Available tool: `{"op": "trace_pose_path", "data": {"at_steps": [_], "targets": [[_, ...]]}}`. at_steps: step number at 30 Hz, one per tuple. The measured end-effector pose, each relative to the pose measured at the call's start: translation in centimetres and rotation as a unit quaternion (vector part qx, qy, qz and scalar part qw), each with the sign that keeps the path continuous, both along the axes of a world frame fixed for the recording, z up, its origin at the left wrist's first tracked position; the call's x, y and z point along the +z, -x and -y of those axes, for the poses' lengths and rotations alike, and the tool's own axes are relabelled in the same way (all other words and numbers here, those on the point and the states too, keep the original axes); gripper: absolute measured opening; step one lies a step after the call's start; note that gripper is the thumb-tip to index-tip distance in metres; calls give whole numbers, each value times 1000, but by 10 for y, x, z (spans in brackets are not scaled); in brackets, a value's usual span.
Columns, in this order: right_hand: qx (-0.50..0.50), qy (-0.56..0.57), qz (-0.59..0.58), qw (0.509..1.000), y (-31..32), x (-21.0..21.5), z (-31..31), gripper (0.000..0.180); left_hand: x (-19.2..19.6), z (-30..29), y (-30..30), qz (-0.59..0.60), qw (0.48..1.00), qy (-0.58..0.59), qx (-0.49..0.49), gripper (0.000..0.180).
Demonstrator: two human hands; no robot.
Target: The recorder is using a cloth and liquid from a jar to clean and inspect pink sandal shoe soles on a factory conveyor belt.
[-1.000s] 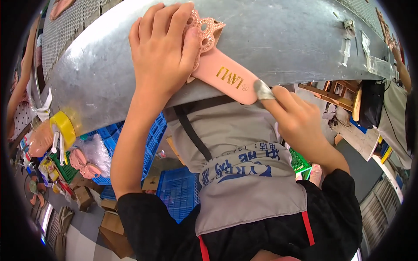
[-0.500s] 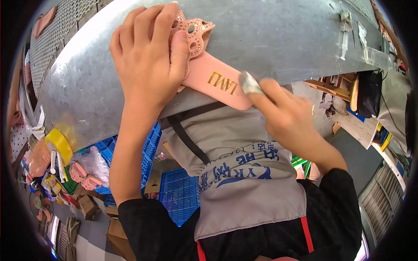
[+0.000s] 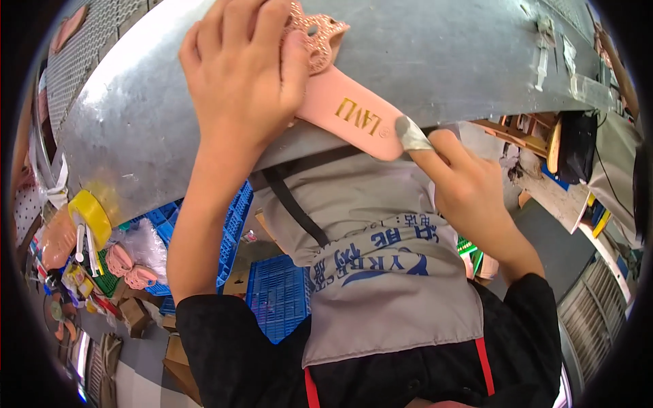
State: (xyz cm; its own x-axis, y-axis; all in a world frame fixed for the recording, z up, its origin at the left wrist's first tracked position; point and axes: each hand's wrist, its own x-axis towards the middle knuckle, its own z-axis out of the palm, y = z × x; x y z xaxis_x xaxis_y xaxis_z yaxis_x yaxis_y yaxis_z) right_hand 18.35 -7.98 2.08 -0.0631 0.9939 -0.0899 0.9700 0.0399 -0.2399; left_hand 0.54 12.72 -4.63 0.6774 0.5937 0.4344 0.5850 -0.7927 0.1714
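Head view, the only one: L hand point(image 3: 241, 88) is clamped over the glittery strap point(image 3: 326, 37) of a pink slipper point(image 3: 343, 98), thumb on the inner side, prob. to stop it sliding. Slipper's on the metal table point(image 3: 442, 61), front under L hand, heel end poking past the edge twd the grey apron point(image 3: 394, 313), which I'd guess leaves room for the other side. R hand point(image 3: 469, 180) is curled, w/ a whitish wrap point(image 3: 415, 136) at the forefinger tip, touching the heel end; can't tell if the wrap's pinched or just worn. A syringe point(image 3: 542, 68) lies well apart, far R, prob. clear of the hands. Yellow tape roll point(image 3: 90, 216) sits by the table's L edge, presumably for easy reach.
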Motion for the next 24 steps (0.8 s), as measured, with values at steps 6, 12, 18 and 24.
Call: {"op": "trace_pose_path", "data": {"at_steps": [6, 12, 18, 24], "targets": [[-3, 6, -40, 999, 7, 0, -37, 28, -4, -1, 2, 38, 999, 10, 10, 40], [43, -3, -48, 998, -3, -2, -49, 25, -1, 3, 4, 8, 1000, 16, 14, 41], [59, -65, -53, 995, 0, -15, -65, 18, 3, 0, 2, 25, 999, 25, 1, 39], [70, -65, -41, 995, 0, -16, -66, 15, 4, 1, -1, 19, 1000, 21, 9, 38]]}}
